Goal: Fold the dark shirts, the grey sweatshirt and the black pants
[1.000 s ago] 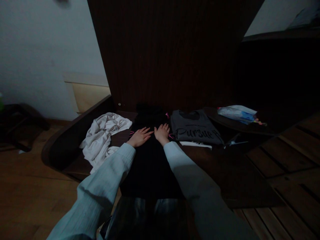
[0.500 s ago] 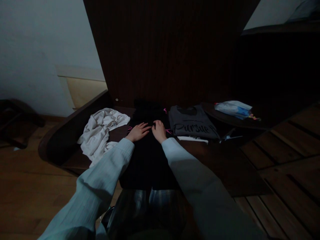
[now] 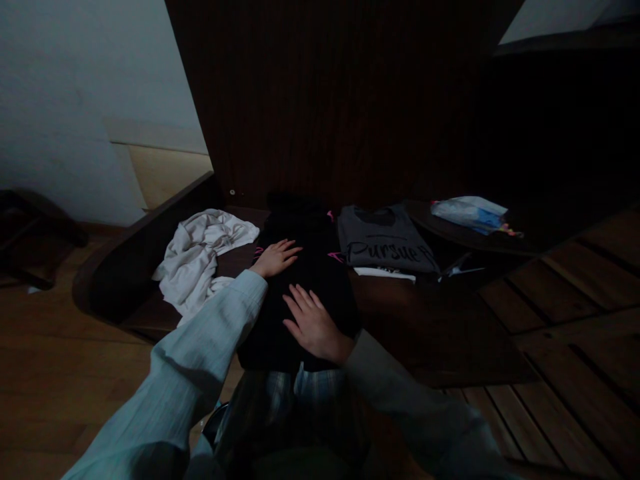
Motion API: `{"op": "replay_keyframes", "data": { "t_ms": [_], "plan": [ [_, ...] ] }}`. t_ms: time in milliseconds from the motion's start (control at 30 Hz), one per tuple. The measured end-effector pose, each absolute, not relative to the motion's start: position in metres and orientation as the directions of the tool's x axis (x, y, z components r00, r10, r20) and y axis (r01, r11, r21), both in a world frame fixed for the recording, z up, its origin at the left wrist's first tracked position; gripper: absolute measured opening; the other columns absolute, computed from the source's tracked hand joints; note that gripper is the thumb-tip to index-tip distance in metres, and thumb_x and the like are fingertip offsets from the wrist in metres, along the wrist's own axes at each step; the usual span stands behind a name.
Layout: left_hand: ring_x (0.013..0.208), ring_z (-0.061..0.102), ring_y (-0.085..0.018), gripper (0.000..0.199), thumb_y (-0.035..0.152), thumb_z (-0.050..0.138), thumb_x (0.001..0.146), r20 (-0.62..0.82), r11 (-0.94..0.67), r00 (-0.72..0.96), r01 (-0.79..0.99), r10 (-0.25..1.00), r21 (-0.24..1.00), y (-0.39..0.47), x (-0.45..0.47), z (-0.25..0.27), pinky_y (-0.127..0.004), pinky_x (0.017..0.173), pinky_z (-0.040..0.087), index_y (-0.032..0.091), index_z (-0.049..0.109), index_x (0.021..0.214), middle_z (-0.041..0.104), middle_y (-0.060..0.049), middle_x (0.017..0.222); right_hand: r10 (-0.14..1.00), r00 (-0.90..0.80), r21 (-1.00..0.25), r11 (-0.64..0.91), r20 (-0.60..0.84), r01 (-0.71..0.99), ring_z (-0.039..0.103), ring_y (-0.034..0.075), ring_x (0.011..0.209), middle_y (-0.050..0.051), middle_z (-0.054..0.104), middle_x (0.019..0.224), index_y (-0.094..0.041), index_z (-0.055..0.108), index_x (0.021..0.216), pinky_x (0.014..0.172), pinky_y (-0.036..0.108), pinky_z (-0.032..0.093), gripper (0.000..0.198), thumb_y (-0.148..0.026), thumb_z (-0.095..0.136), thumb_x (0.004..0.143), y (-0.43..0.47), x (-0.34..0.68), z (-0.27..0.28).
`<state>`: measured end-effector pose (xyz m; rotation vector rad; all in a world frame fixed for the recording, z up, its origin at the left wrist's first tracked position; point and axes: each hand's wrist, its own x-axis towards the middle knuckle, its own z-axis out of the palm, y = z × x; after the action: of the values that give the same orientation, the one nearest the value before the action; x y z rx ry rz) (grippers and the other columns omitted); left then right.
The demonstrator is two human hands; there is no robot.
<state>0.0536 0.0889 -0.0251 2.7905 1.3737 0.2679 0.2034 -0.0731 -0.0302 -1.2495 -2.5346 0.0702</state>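
Note:
A black garment (image 3: 315, 267) with pink marks at its sides lies spread lengthwise on the dark wooden surface in front of me; its exact kind is too dark to tell. On its upper left part rests my left hand (image 3: 277, 259), flat with the fingers stretched out. My right hand (image 3: 316, 327) is over the lower half of the same cloth, fingers extended and thumb apart. Neither hand grips anything. To the right lies a folded grey shirt (image 3: 387, 240) with dark lettering, a white folded item (image 3: 385, 273) showing under its near edge.
A crumpled white cloth (image 3: 193, 267) lies at the left, beside the curved wooden armrest (image 3: 115, 273). On the right is a blue and white plastic package (image 3: 470, 213). A tall dark panel (image 3: 340, 100) rises behind; a slatted wooden surface (image 3: 590, 353) is at the right.
My right hand has moved from beside the left hand down toward me over the black garment. My left hand stays in place on the cloth.

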Motion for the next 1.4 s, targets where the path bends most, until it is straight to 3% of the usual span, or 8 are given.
{"op": "replay_keyframes", "data": {
  "t_ms": [200, 400, 600, 767, 967, 1133, 1267, 1400],
  "plan": [
    [0.129, 0.026, -0.026, 0.041, 0.027, 0.034, 0.088, 0.174, -0.535, 0.518, 0.842, 0.837, 0.066, 0.062, 0.064, -0.019, -0.042, 0.099, 0.03, 0.017, 0.042, 0.127, 0.034, -0.012, 0.139, 0.781, -0.574, -0.163, 0.617, 0.245, 0.77, 0.019, 0.023, 0.131, 0.015, 0.028, 0.14, -0.008, 0.033, 0.132, 0.105, 0.042, 0.023, 0.054, -0.039, 0.034, 0.088, -0.069, 0.203, -0.031],
    [0.127, 0.031, -0.024, 0.043, 0.024, 0.032, 0.087, 0.153, -0.571, 0.557, 0.817, 0.816, 0.076, -0.011, 0.042, -0.028, -0.037, 0.097, 0.035, 0.008, 0.041, 0.126, 0.038, -0.015, 0.135, 0.793, -0.559, -0.163, 0.601, 0.24, 0.783, 0.021, 0.022, 0.131, 0.014, 0.028, 0.14, -0.007, 0.033, 0.132, 0.105, 0.041, 0.022, 0.055, -0.039, 0.034, 0.088, -0.07, 0.201, -0.032],
    [0.127, 0.031, -0.024, 0.045, 0.025, 0.032, 0.087, 0.295, -0.518, 0.476, 0.851, 0.828, 0.082, -0.076, 0.033, -0.042, -0.04, 0.098, 0.035, 0.008, 0.039, 0.127, 0.038, -0.016, 0.135, 0.797, -0.558, -0.184, 0.599, 0.232, 0.779, 0.021, 0.021, 0.131, 0.013, 0.028, 0.14, -0.008, 0.033, 0.132, 0.105, 0.041, 0.022, 0.054, -0.039, 0.033, 0.088, -0.071, 0.2, -0.03],
    [0.128, 0.029, -0.022, 0.043, 0.025, 0.032, 0.088, 0.234, -0.57, 0.527, 0.8, 0.817, 0.187, -0.079, 0.031, -0.035, -0.041, 0.1, 0.033, 0.014, 0.038, 0.129, 0.04, -0.01, 0.135, 0.804, -0.553, -0.221, 0.593, 0.219, 0.774, 0.022, 0.022, 0.131, 0.013, 0.029, 0.14, -0.008, 0.033, 0.132, 0.105, 0.042, 0.021, 0.054, -0.039, 0.035, 0.087, -0.071, 0.201, -0.029],
    [0.127, 0.031, -0.019, 0.041, 0.031, 0.034, 0.088, 0.159, -0.614, 0.6, 0.711, 0.784, 0.342, -0.089, -0.009, -0.023, -0.041, 0.102, 0.03, 0.021, 0.041, 0.127, 0.04, -0.006, 0.135, 0.82, -0.515, -0.419, 0.572, 0.252, 0.705, 0.029, 0.021, 0.128, 0.011, 0.038, 0.136, -0.015, 0.045, 0.124, 0.105, 0.043, 0.024, 0.045, -0.037, 0.043, 0.084, -0.068, 0.202, -0.025],
    [0.128, 0.03, -0.018, 0.049, 0.015, 0.031, 0.081, 0.21, -0.627, 0.594, 0.696, 0.777, 0.349, -0.113, -0.045, -0.029, -0.041, 0.102, 0.029, 0.02, 0.038, 0.129, 0.041, -0.006, 0.135, 0.848, -0.375, -0.623, 0.53, 0.375, 0.575, 0.044, 0.016, 0.117, 0.008, 0.051, 0.125, -0.02, 0.053, 0.113, 0.099, 0.035, 0.037, 0.031, -0.029, 0.041, 0.086, -0.084, 0.251, -0.011],
    [0.128, 0.028, -0.021, 0.063, 0.007, 0.035, 0.069, 0.272, -0.61, 0.555, 0.768, 0.786, 0.196, -0.126, -0.051, -0.051, -0.043, 0.101, 0.025, 0.02, 0.036, 0.131, 0.039, -0.006, 0.136, 0.868, -0.357, -0.545, 0.495, 0.345, 0.677, 0.049, 0.019, 0.112, 0.008, 0.055, 0.12, -0.022, 0.046, 0.121, 0.095, 0.039, 0.04, 0.04, -0.033, 0.048, 0.083, -0.119, 0.31, -0.018],
    [0.12, 0.041, -0.02, 0.057, 0.007, 0.035, 0.072, 0.488, -0.566, 0.48, 0.823, 0.729, 0.037, -0.124, -0.043, -0.08, -0.039, 0.099, 0.026, 0.024, 0.043, 0.126, 0.053, -0.007, 0.123, 0.812, -0.524, -0.262, 0.58, 0.257, 0.771, 0.036, 0.023, 0.124, 0.011, 0.041, 0.134, -0.02, 0.033, 0.132, 0.1, 0.045, 0.033, 0.063, -0.031, 0.057, 0.074, -0.143, 0.335, -0.036]
  ]
}}
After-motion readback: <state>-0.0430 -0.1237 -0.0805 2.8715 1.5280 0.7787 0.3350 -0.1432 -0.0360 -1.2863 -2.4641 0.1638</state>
